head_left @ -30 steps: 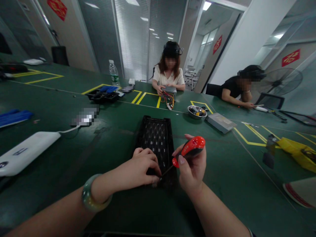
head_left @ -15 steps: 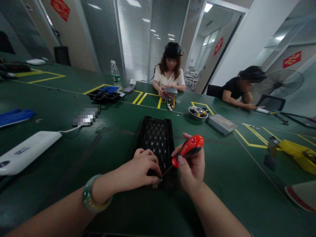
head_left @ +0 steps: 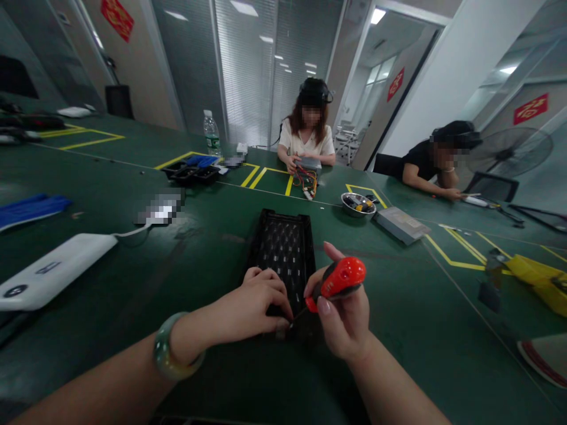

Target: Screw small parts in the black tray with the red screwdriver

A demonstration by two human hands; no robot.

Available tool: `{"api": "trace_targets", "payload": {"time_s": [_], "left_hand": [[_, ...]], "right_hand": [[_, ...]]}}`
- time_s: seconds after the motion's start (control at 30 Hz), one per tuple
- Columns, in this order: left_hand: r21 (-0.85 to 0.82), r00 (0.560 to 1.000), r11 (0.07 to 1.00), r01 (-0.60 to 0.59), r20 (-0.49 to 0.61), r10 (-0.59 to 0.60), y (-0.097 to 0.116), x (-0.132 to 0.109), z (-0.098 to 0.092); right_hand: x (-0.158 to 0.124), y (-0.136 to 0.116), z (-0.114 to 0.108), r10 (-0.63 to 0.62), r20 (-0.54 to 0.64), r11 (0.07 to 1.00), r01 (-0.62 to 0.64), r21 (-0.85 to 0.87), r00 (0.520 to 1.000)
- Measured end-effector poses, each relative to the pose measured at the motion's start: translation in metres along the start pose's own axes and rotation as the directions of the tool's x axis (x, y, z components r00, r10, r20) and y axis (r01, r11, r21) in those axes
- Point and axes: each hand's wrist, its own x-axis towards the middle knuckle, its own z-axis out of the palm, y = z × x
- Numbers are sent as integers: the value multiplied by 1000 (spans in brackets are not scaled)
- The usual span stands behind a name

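Note:
A screwdriver (head_left: 343, 277) with a red and black handle is gripped in my right hand (head_left: 343, 321), its shaft slanting down to the left. The tip meets the pinched fingertips of my left hand (head_left: 259, 301), at the near end of a black perforated panel (head_left: 309, 248). A small shiny bit shows at those fingertips, too small to name. The panel has a raised rim and rows of slots, and lies lengthwise away from me on the green table (head_left: 212, 271). My left hand covers its near left part.
Left are a white power bank (head_left: 62, 265) and a blue glove (head_left: 31, 209). Farther off stand a black parts tray (head_left: 190, 171), a bottle (head_left: 211, 136), a metal bowl (head_left: 358, 205) and a grey box (head_left: 401, 225). Two people sit across; one handles a wired metal box (head_left: 308, 165).
The screwdriver handle has dipped slightly lower and my right hand's index finger has lifted a little. My left hand stays pinched at the tip. The whole view has shifted slightly.

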Motion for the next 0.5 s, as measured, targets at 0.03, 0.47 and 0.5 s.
{"api": "trace_targets", "payload": {"time_s": [0.03, 0.47, 0.5], "left_hand": [[-6, 1000, 1000, 2, 0, -2, 0, 0, 0], [-12, 1000, 1000, -20, -13, 20, -1, 0, 1], [-8, 1000, 1000, -24, -21, 23, -2, 0, 2]], "right_hand": [[0, -1, -1, -22, 18, 999, 22, -24, 1000], [0, 2, 3, 121, -29, 993, -120, 9, 992], [0, 3, 3, 142, -47, 990, -142, 3, 989]]}}
